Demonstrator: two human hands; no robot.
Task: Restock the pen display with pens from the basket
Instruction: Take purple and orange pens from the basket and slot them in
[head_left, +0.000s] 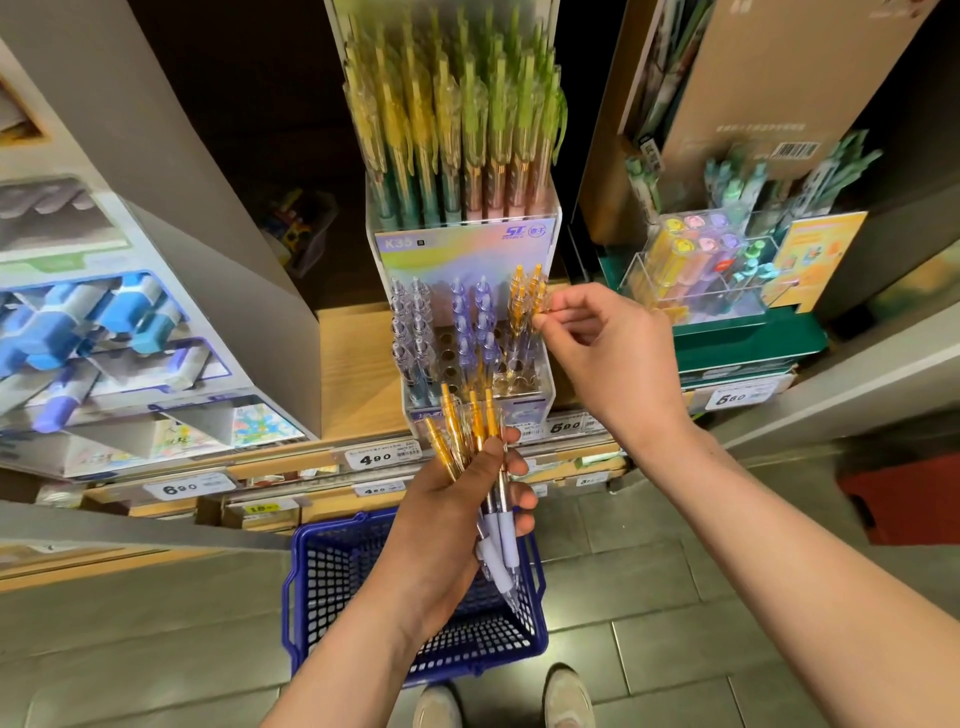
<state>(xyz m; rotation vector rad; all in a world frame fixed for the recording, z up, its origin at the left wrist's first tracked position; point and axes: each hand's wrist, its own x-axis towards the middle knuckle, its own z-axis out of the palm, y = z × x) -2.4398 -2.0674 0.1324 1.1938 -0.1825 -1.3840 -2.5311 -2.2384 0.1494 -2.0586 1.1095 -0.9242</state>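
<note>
Left hand (460, 512) clenched round bunch of orange pens (491, 415), tips down, above basket (297, 571); right hand (602, 343) pinches top of one orange pen (540, 300) standing in right column of display (448, 347); purple pens (485, 322) in middle columns; display on shelf (353, 374); basket blue, on floor (675, 597).
</note>
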